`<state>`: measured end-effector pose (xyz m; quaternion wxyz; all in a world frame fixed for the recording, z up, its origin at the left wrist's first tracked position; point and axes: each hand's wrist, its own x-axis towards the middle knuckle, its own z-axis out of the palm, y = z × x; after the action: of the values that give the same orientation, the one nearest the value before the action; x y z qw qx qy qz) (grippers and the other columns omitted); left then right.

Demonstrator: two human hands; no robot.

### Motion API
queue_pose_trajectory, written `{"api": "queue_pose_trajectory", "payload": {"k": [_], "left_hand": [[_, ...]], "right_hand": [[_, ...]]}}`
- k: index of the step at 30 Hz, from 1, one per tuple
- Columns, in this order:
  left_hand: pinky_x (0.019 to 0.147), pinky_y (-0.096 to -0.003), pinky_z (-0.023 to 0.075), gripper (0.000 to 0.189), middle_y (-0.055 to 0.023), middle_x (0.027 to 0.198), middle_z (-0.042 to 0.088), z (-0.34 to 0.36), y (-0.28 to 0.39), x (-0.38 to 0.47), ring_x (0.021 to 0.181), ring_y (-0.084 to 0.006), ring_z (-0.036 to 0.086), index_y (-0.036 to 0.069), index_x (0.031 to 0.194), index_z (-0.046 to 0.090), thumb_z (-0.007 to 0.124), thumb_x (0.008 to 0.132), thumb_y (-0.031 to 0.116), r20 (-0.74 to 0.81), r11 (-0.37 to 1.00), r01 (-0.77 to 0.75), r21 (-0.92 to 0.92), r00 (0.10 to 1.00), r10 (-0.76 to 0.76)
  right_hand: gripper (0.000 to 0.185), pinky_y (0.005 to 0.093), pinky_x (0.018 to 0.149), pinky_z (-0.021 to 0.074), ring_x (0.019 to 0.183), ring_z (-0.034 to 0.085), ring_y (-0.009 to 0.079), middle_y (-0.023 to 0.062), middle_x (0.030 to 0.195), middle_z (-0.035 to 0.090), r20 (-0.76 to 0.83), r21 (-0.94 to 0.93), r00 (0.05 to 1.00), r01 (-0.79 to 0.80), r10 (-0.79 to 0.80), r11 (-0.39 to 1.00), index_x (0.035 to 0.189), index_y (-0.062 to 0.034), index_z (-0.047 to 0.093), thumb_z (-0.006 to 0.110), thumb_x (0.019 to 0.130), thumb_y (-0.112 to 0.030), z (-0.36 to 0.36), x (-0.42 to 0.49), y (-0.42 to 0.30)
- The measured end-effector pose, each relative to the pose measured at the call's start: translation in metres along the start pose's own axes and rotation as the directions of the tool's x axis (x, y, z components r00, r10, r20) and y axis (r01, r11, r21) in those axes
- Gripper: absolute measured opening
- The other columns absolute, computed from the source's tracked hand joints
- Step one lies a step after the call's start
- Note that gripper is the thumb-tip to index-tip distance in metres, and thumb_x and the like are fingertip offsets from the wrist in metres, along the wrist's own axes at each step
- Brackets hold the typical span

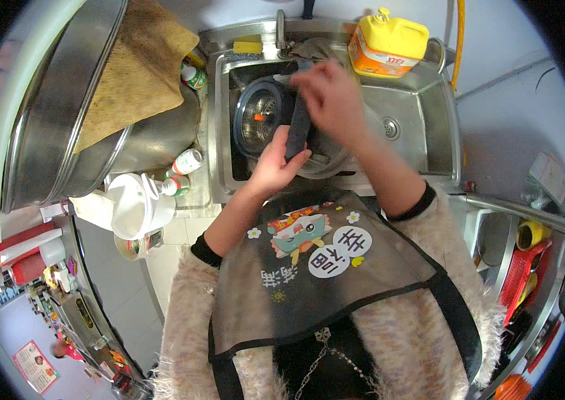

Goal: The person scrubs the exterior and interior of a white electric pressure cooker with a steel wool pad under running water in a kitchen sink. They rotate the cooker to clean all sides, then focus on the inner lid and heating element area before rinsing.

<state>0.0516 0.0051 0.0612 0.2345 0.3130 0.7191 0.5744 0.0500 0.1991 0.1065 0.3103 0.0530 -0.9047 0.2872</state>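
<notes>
My left hand (282, 162) grips the lower end of a long dark grey piece (298, 122), held upright-slanted over the left sink basin. Blurred by motion, my right hand (330, 97) is at the upper end of that piece with its fingers curled. A pale thin thing (282, 78) shows by its fingertips; whether the hand holds it cannot be made out. Just left of the grey piece is a round dark-rimmed vessel (239, 120) with perforated metal and a small orange part inside. A translucent round bowl (330, 172) lies partly hidden below my hands.
The steel double sink (214, 150) has a faucet (281, 30) at the back. A yellow jug (392, 45) stands behind the right basin, near a grey cloth (315, 49). At left are large steel vessels (147, 152), a brown ribbed cloth (137, 75), bottles (186, 162) and a white bucket (130, 210).
</notes>
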Motion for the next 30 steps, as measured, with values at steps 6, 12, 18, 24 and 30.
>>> {"api": "queue_pose_trajectory", "payload": {"k": [6, 12, 18, 24, 30], "left_hand": [[0.081, -0.0370, 0.0488, 0.040, -0.0193, 0.100, 0.062, 0.019, -0.015, 0.000, 0.092, -0.0320, 0.063, 0.001, 0.117, 0.043, 0.066, 0.089, 0.017, 0.119, 0.997, 0.065, -0.031, 0.991, -0.061], [0.076, -0.0471, 0.0481, 0.036, -0.0269, 0.102, 0.061, 0.018, -0.022, 0.000, 0.093, -0.0449, 0.060, 0.002, 0.115, 0.043, 0.063, 0.090, 0.018, 0.098, 0.990, -0.036, 0.135, 0.995, 0.023], [0.074, -0.0496, 0.0465, 0.037, -0.0285, 0.096, 0.060, 0.037, -0.035, -0.012, 0.091, -0.0473, 0.059, 0.003, 0.115, 0.041, 0.062, 0.092, 0.023, 0.163, 0.977, 0.017, 0.212, 0.985, -0.052], [0.071, -0.0460, 0.0461, 0.038, -0.0259, 0.092, 0.060, 0.043, -0.038, -0.016, 0.087, -0.0431, 0.060, 0.002, 0.113, 0.042, 0.064, 0.092, 0.025, 0.217, 0.981, -0.009, 0.196, 0.976, -0.035], [0.072, -0.0494, 0.0463, 0.037, -0.0274, 0.092, 0.060, 0.052, -0.037, -0.017, 0.088, -0.0483, 0.057, 0.002, 0.112, 0.041, 0.062, 0.091, 0.026, 0.318, 0.978, -0.040, 0.203, 0.948, -0.027]], "right_hand": [[0.017, 0.0426, 0.071, 0.0508, 0.081, 0.060, 0.0337, 0.0134, 0.088, 0.057, -0.014, -0.085, 0.994, -0.111, 0.110, 0.990, 0.098, -0.0139, 0.070, 0.068, 0.082, -0.010, -0.015, -0.027, 0.008], [0.017, 0.0421, 0.068, 0.0499, 0.077, 0.059, 0.0328, 0.0125, 0.086, 0.055, 0.039, 0.088, 0.982, -0.189, 0.186, 0.978, 0.097, -0.0143, 0.070, 0.070, 0.081, -0.010, 0.000, -0.065, -0.015], [0.014, 0.0431, 0.071, 0.0498, 0.082, 0.060, 0.0354, 0.0139, 0.087, 0.056, -0.027, -0.093, 0.936, -0.351, 0.350, 0.932, 0.099, -0.0148, 0.071, 0.067, 0.085, -0.018, 0.000, -0.024, 0.057], [0.016, 0.0426, 0.071, 0.0502, 0.081, 0.061, 0.0336, 0.0131, 0.086, 0.056, 0.096, -0.053, 0.951, -0.290, 0.294, 0.956, 0.101, -0.0141, 0.070, 0.067, 0.086, -0.017, -0.022, -0.092, -0.026], [0.020, 0.0408, 0.073, 0.0506, 0.082, 0.061, 0.0335, 0.0142, 0.089, 0.057, 0.031, -0.086, 0.925, -0.375, 0.379, 0.923, 0.104, -0.0139, 0.070, 0.068, 0.084, -0.016, -0.018, -0.046, 0.066]]}}
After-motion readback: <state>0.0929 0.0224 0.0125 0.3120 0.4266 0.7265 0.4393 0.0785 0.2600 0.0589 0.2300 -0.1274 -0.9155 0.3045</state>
